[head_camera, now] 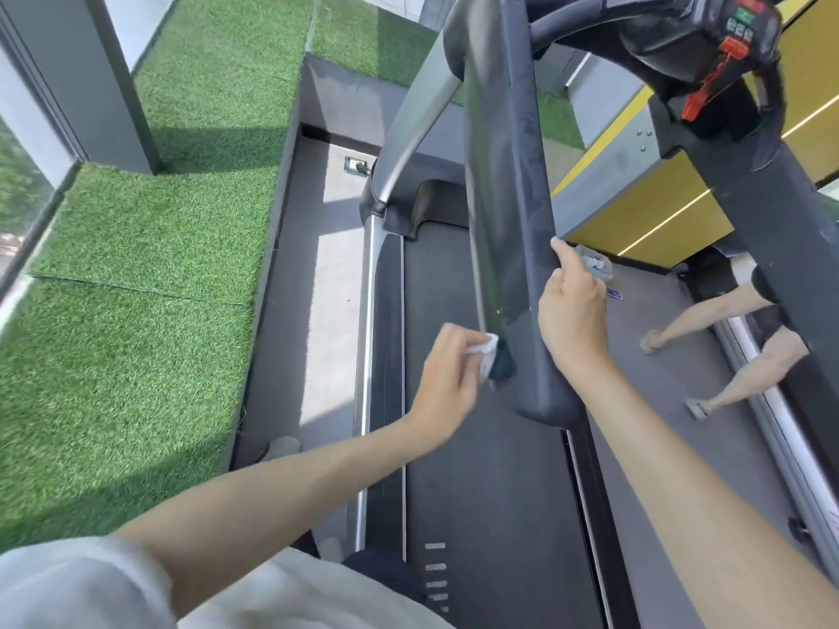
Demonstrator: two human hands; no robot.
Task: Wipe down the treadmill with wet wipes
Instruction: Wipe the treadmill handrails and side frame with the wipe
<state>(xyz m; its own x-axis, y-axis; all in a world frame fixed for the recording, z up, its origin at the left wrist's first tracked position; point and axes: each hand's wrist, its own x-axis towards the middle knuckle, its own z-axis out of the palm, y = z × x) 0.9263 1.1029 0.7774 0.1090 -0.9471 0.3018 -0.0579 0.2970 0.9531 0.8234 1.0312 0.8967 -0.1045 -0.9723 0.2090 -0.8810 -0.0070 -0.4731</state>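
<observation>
Grey floor — treadmill standing on it, green turf alongside

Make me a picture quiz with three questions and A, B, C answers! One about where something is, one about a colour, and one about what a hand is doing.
1. Where is the wet wipe?
A. On the grass
B. In the left hand, against the handrail
C. On the belt

2. What colour is the clip hanging from the control panel?
A. Red
B. Blue
C. White

3. What is the right hand doing?
A. Hanging free
B. Waving
C. Gripping the handrail

Answers:
1 B: the fingers pinch the wipe against the handrail's near end.
2 A: it is bright red.
3 C: the thumb and fingers wrap round the handrail's edge.
</observation>
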